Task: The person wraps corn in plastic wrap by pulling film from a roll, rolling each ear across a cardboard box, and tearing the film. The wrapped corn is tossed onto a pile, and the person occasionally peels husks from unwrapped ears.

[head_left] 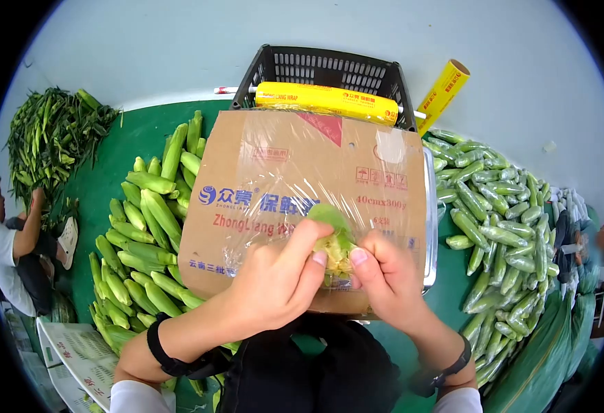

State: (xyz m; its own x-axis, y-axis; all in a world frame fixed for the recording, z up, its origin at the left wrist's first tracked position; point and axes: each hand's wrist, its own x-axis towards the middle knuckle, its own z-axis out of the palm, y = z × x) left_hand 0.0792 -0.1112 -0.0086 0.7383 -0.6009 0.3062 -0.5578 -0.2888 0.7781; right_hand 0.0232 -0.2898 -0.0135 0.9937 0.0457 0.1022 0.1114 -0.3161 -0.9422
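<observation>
Over the cardboard box (302, 158), an ear of corn (334, 226) in its green husk points end-on toward me, its yellowish end nearest. My left hand (274, 275) is closed on its left side, thumb and forefinger pinching near that end. My right hand (388, 275) grips the same end from the right, thumb against forefinger. Shiny clear film covers the box top under the corn, and some seems to lie around the corn's end. The ear's far part is partly hidden by my fingers.
A yellow wrap roll (326, 101) on a rod lies across a black crate (336, 58); another yellow tube (444, 93) leans beside it. Unwrapped corn (143, 248) is piled left, film-wrapped corn (502, 220) right. A person (16, 248) sits far left by a husk heap (57, 138).
</observation>
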